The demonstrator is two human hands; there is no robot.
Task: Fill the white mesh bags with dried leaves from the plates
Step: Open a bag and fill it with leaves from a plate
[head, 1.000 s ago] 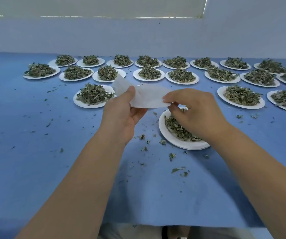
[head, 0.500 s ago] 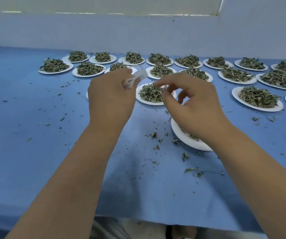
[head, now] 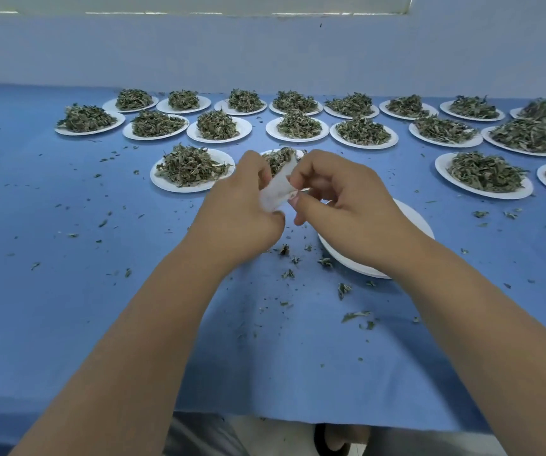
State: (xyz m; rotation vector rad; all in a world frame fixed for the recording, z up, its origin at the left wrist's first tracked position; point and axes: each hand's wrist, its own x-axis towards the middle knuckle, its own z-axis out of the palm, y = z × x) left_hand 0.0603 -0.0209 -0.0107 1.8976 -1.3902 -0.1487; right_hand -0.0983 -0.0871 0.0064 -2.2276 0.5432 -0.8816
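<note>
A: Where is the bag?

B: The white mesh bag (head: 278, 189) is up off the table, caught between both hands.

A: How do the hands have it?

B: The left hand (head: 242, 209) has its fingers curled round the lower part of the bag, with the back of the hand toward the camera. The right hand (head: 347, 205) pinches the bag's right edge between thumb and forefinger, and its other fingers are loosely bent.

A: Is anything inside the bag?

B: I can't tell. It is crumpled and the fingers cover most of it.

A: What lies around the grip?

B: Right below the right hand is a white plate (head: 411, 217). Only its bare rim shows, because the wrist covers the rest. Just left of the grip stands a full plate (head: 166, 185) heaped with dried leaves (head: 192, 164). Just beyond the grip a second heap (head: 278, 158) peeks over the knuckles. Farther beyond, two rows of heaped plates (head: 271, 130) run across toward the wall (head: 265, 51). Another heaped plate (head: 442, 166) sits well off to the right.

A: And underneath?

B: A blue cloth (head: 67, 307) speckled with leaf crumbs (head: 344, 288). They are thickest below the grip and on the person's side of it.
</note>
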